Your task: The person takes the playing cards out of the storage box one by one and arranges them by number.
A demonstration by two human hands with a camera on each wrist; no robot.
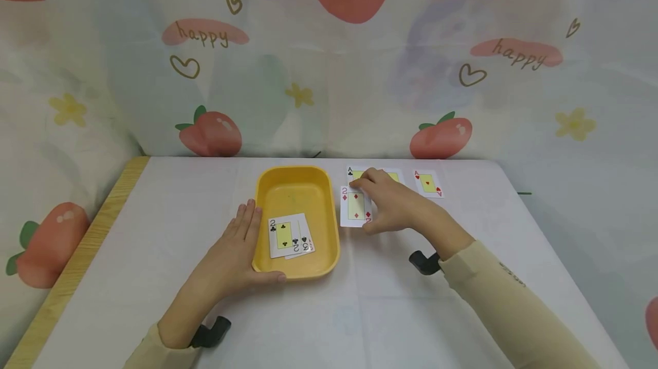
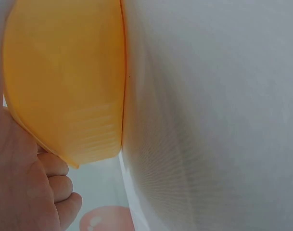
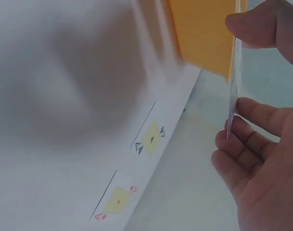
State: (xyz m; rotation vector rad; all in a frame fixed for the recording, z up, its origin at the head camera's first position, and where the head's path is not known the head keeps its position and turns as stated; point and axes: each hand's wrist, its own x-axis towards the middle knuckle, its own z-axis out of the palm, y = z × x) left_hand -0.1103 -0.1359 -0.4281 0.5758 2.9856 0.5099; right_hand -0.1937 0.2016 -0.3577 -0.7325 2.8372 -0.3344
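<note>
My right hand point(image 1: 393, 203) pinches a playing card, the two of diamonds point(image 1: 356, 207), just right of the yellow tray point(image 1: 323, 186). In the right wrist view the card point(image 3: 233, 103) shows edge-on, raised off the table, between the thumb and fingers. My left hand point(image 1: 239, 249) rests along the tray's left rim, fingers extended and thumb along the front edge. Inside the tray lies a two of clubs point(image 1: 284, 235), partly covering another black-suited card point(image 1: 307, 237). An ace with a black suit point(image 1: 350, 172) lies behind the right hand, partly hidden.
A red ace point(image 1: 428, 183) lies face up near the table's back right edge. White cloth point(image 1: 360, 312) covers the table, with a wooden strip point(image 1: 77, 266) bare at the left. A patterned curtain point(image 1: 329, 72) hangs behind the table.
</note>
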